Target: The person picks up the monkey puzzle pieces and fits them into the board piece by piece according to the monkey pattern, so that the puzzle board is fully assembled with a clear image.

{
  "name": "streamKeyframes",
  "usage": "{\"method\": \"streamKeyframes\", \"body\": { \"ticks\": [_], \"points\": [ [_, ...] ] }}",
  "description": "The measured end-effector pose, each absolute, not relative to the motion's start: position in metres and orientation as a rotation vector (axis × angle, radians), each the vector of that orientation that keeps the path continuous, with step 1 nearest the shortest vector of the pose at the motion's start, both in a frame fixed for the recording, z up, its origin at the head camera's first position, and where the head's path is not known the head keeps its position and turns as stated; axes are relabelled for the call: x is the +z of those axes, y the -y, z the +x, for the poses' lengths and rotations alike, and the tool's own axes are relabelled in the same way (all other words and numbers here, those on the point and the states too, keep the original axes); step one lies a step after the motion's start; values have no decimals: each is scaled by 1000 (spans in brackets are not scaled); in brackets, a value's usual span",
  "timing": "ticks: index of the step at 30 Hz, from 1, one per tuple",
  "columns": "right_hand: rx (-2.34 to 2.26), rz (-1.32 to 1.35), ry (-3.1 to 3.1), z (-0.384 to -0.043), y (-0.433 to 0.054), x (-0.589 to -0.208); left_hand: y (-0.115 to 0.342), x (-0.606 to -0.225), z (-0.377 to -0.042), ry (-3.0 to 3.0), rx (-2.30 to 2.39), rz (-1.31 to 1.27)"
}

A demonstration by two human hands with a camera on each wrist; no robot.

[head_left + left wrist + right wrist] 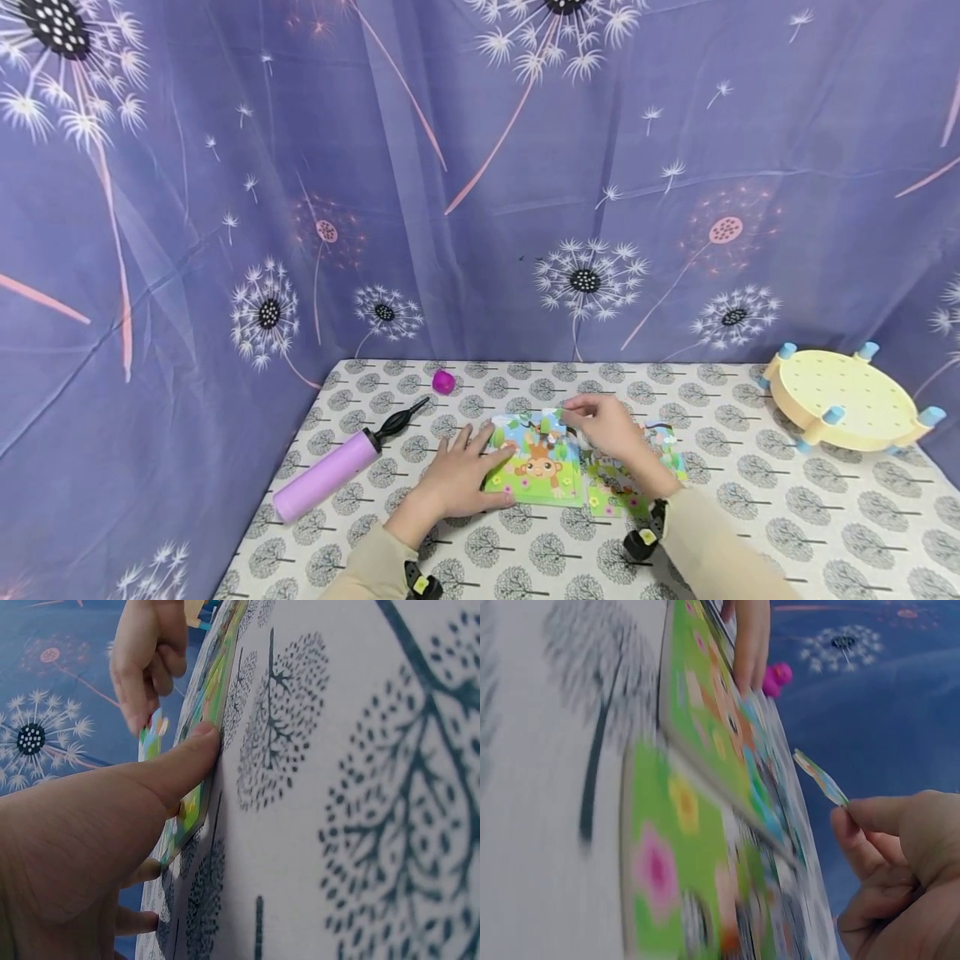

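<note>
A jigsaw puzzle board (pixel 532 487) with a monkey on green grass and blue sky lies on the tablecloth. My left hand (pixel 459 479) rests on its left side with fingers spread, the thumb (pixel 191 757) along the near edge. Over the board's far right corner, my right hand (pixel 611 429) pinches a small puzzle piece (pixel 821 778) between thumb and forefinger. That piece is raised above the board in the right wrist view. Right of the board are several loose puzzle pieces (pixel 604 502), partly hidden under my right forearm.
A purple hand pump (pixel 326 479) with a black nozzle lies at the left. Behind the board sits a small magenta object (pixel 443 382). A pale yellow oval piece with blue-tipped legs (pixel 843 396) stands at the far right. A purple dandelion curtain (pixel 480 275) hangs behind.
</note>
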State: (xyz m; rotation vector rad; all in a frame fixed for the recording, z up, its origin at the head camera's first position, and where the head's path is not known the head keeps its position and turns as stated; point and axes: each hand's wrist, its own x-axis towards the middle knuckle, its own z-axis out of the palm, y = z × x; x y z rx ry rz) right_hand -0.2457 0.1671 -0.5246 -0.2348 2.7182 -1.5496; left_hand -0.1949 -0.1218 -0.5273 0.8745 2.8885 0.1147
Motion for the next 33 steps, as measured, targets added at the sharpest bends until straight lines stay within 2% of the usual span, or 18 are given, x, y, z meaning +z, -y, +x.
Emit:
{"method": "streamKeyframes", "body": {
  "ticks": [16, 33],
  "points": [
    [-1459, -141, -2721, -257, -98, -529, 122, -529, -197, -2870, 97, 856],
    [-1364, -183, -2750, -256, -91, -532, 121, -527, -195, -2861, 73, 897]
  ]
}}
